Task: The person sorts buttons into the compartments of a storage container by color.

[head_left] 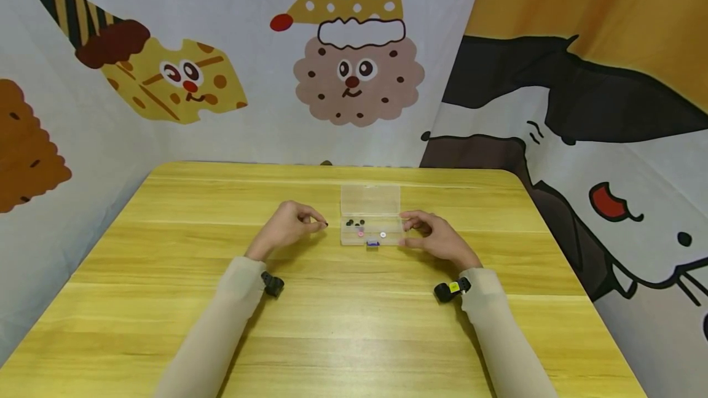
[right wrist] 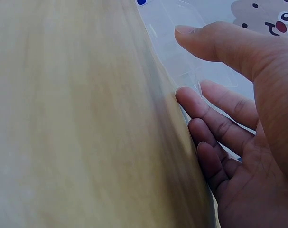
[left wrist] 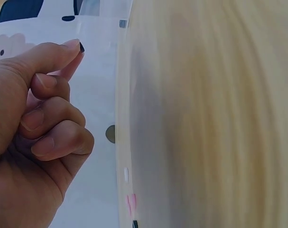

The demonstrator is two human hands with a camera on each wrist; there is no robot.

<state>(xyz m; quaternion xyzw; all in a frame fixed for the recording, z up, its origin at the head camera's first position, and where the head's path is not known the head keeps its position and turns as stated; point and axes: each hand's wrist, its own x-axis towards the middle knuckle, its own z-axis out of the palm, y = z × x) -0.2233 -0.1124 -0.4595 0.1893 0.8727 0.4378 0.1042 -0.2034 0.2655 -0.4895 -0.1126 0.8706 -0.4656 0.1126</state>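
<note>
Currently | left hand [head_left: 286, 224] pinches small black piece [head_left: 326, 224] at its tips, left of clear box [head_left: 348, 241] | right hand [head_left: 437, 237] at box's right end, thumb and fingers apart | box on table [head_left: 332, 324]

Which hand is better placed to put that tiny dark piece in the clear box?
Probably the left hand: it pinches the tiny dark piece just left of the open clear box. The right hand sits at the box's opposite side, with no piece visible in it.
</note>
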